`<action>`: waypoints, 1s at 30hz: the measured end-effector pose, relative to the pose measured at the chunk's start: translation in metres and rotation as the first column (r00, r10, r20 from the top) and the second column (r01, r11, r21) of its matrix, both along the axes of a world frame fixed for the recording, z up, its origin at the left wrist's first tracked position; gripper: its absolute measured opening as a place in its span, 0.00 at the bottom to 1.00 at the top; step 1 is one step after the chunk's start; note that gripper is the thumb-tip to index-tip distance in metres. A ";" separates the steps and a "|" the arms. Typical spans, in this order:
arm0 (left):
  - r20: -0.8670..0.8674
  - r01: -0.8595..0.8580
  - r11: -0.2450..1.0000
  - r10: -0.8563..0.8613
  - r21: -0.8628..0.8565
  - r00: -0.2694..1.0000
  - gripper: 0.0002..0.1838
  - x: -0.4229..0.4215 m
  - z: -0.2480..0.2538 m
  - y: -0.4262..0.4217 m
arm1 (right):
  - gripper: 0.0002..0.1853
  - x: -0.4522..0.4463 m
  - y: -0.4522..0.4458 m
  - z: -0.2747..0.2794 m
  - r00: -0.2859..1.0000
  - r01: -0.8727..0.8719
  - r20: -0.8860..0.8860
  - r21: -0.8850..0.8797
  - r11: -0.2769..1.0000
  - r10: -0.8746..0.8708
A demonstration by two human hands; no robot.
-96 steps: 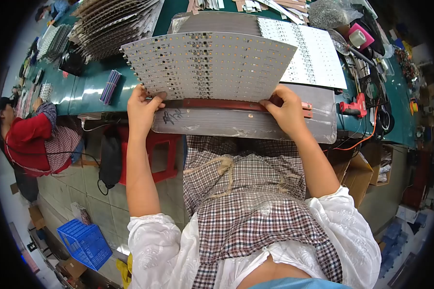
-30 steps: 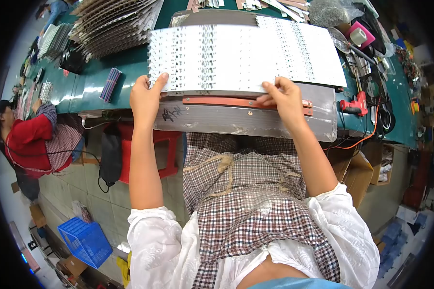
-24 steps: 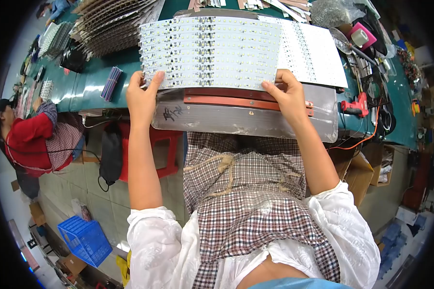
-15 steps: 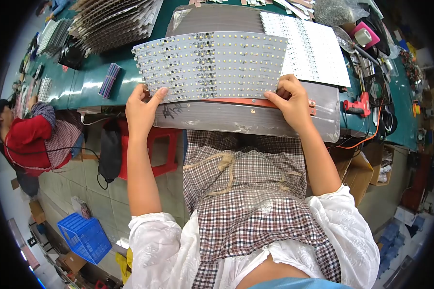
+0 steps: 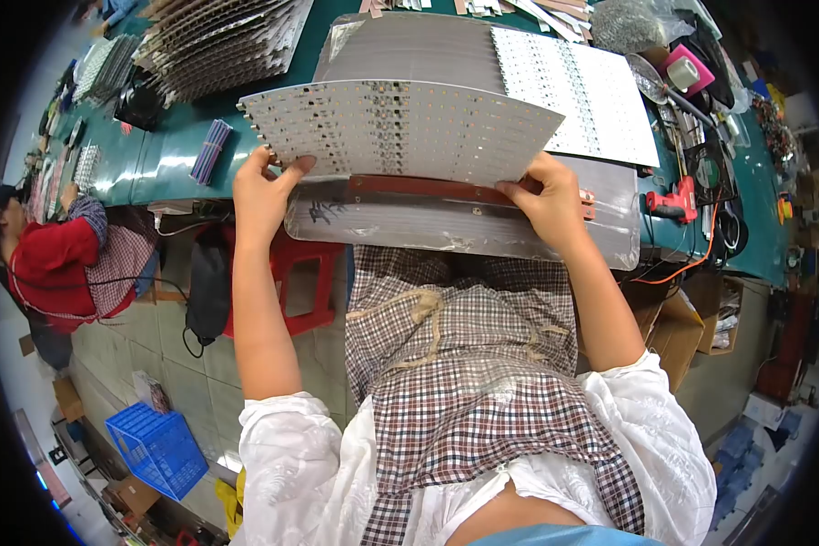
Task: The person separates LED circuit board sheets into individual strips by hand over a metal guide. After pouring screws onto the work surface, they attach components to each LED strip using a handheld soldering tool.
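Observation:
A white LED circuit board panel [image 5: 446, 132], lined with rows of small components, is held tilted up over the work board. My left hand [image 5: 268, 187] pinches its lower left corner between thumb and fingers. At the lower right corner, my right hand [image 5: 546, 196] grips the panel the same way. Below the panel's near edge lies a red-orange strip [image 5: 419, 187] on the grey plastic-wrapped work board [image 5: 400, 223]. A second LED panel [image 5: 578, 100] lies flat behind my right hand.
Stacked panels [image 5: 218, 45] stand at the back left, near a bundle of purple sticks [image 5: 211, 151]. To the right are a red tool [image 5: 673, 200] with an orange cord and a pink tape roll [image 5: 685, 70]. A person in red [image 5: 59, 255] sits at far left.
The panel has tilted, its face now seen at a steeper slant and its upper edge lower. More of the red-orange strip shows beneath it. Both hands keep their hold.

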State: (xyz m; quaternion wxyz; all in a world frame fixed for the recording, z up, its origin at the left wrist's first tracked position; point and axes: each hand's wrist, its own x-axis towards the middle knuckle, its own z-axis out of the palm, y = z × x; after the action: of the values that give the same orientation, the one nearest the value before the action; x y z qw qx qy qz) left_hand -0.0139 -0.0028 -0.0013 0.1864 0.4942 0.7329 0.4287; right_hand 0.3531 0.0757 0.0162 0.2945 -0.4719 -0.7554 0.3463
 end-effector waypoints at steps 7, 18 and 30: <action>0.320 -0.013 0.999 0.027 -0.047 0.947 0.16 0.012 0.009 -0.002 | 0.10 -0.004 -0.001 -0.001 0.999 -0.015 0.049 0.074 0.997 0.011; 0.424 -0.018 0.995 0.059 -0.101 0.904 0.18 0.012 0.005 0.001 | 0.11 -0.011 0.000 0.006 0.967 0.110 -0.180 -0.350 0.930 -0.182; 0.035 -0.167 0.958 0.180 -0.233 0.983 0.34 0.016 -0.001 0.021 | 0.14 -0.022 0.005 0.006 0.937 0.177 -0.183 -0.482 0.858 -0.296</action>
State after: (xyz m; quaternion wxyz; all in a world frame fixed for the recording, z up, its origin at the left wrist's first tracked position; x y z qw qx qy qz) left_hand 0.0023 0.0187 -0.0026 0.2242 0.3908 0.8126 0.3698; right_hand 0.3307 0.0804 0.0224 0.3084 -0.5702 -0.5446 0.5321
